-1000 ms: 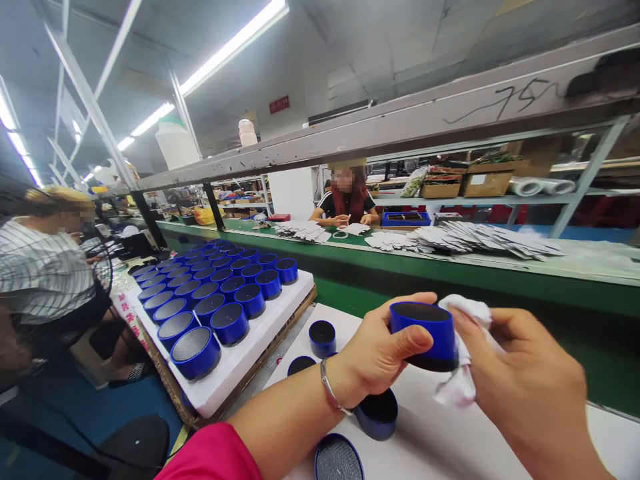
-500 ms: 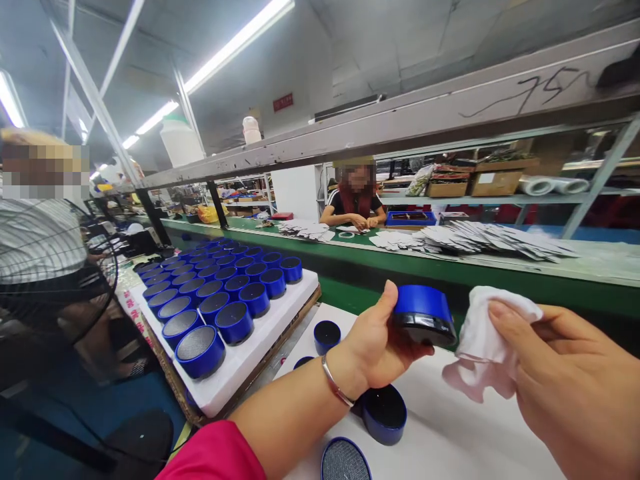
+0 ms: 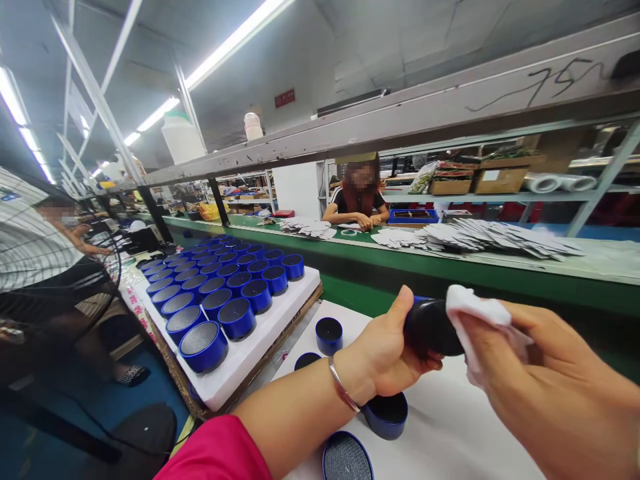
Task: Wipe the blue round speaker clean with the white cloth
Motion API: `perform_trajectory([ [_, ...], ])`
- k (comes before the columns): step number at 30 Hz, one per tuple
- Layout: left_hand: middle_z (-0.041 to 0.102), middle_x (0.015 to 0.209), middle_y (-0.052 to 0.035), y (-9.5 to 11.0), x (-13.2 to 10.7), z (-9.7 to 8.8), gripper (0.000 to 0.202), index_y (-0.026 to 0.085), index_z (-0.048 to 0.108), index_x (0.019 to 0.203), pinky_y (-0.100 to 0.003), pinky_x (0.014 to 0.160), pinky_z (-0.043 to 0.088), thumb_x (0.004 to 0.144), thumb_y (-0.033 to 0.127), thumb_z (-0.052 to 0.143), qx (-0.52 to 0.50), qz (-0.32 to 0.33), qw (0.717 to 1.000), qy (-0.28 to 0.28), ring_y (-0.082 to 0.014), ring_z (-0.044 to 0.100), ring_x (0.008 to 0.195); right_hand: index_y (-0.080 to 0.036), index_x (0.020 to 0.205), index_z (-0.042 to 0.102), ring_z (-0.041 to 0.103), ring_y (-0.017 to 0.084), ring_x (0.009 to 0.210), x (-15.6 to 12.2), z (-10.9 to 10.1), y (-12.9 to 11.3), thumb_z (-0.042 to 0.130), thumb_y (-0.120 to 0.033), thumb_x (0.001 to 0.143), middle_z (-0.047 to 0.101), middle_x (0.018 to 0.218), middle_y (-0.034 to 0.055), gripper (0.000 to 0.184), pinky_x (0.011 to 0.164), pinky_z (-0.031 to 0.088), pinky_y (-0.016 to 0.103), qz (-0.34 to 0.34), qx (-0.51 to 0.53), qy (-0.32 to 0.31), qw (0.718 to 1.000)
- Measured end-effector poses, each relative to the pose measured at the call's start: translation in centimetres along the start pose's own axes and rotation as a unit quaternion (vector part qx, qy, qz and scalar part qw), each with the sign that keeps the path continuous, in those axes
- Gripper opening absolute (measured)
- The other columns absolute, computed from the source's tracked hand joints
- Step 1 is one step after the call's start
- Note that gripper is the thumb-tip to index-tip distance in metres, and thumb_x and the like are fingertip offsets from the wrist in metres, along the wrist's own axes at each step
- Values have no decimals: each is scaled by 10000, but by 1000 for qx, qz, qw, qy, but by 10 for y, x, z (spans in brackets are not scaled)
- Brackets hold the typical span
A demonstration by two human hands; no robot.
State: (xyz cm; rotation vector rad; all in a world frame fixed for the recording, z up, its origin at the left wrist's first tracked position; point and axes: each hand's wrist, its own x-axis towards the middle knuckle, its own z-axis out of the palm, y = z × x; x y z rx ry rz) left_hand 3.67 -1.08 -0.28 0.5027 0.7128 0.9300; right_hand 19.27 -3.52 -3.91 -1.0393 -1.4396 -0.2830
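Observation:
My left hand grips a round blue speaker, tilted so that its black underside shows. In my right hand a white cloth is bunched between thumb and fingers. The cloth touches the right edge of the speaker and covers part of it. Beneath my left wrist, a blue speaker with a black top rests on the white board. Another, with a grey mesh face, lies nearer me, and one more sits farther back.
Many blue speakers stand in rows on a white foam tray at the left. A grey beam crosses above the green bench. White paper pieces lie across from me, where a person sits. Another person is at far left.
The cloth has moved left from beside the speaker onto its edge. My left hand has turned the speaker so more of its black underside shows. The person at far left has bent forward.

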Motion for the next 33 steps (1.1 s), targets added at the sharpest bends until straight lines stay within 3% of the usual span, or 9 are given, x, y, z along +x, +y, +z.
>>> perform_trajectory([
  [2,633,749,-27,-1,2,-2,672,161,689,830,-253,625,428,1163,733,572,-22,1,1000,-16,-134,526,611,-279,1194,796,755,198,870,2,4,-6,691,-332,1217,767,1083,53,120,767,599,309,-127,22,-15,991],
  [4,654,785,-36,1,2,-3,652,148,711,848,-248,660,462,1142,724,630,-34,-4,999,-22,-139,565,665,-293,1224,784,741,166,846,9,6,-5,639,-199,1203,751,1089,32,175,727,579,275,-216,53,-50,974],
  [7,640,773,-39,7,1,-4,677,140,705,836,-230,623,461,1203,676,515,-35,-10,999,10,-135,560,657,-338,1228,815,749,139,814,27,-2,9,620,-286,1229,760,1064,7,201,672,574,228,-249,133,-146,948],
  [12,612,733,-74,14,-2,-2,806,113,699,827,-165,492,384,1249,638,257,-34,-46,998,20,-101,441,561,-354,984,880,706,169,682,50,-24,46,719,-813,1116,767,921,37,504,590,553,278,-82,152,-266,949],
  [16,618,762,-110,16,-8,0,964,13,752,936,-146,472,393,1229,688,129,-56,-68,996,-14,-76,445,545,-323,938,863,642,209,626,46,-30,57,646,-1112,906,743,845,65,819,550,496,356,44,37,-190,980],
  [19,608,778,-106,14,-11,0,995,-3,753,956,-138,477,413,1219,704,105,-65,-77,994,-33,-68,454,542,-328,959,868,554,182,520,37,-28,43,691,-1076,903,684,716,25,771,476,424,335,97,34,-157,982],
  [23,530,735,-46,12,-8,-4,883,101,688,851,-139,459,387,1228,683,141,-74,-91,992,-40,-76,407,527,-312,934,867,639,212,592,34,-14,24,699,-1013,889,757,824,53,722,527,502,335,110,127,-210,963],
  [28,567,789,-77,10,-10,-7,951,12,775,999,-162,457,325,1207,742,202,-34,-113,988,-98,-70,329,544,-264,801,811,541,212,476,49,-13,35,771,-869,729,667,639,49,611,432,352,332,215,30,-130,967],
  [33,620,777,-45,21,-15,1,615,134,707,919,-197,529,385,1185,658,526,80,93,992,-3,-97,480,579,-229,907,851,614,230,540,50,-30,42,773,-768,845,680,659,53,547,460,418,346,215,25,-94,972],
])
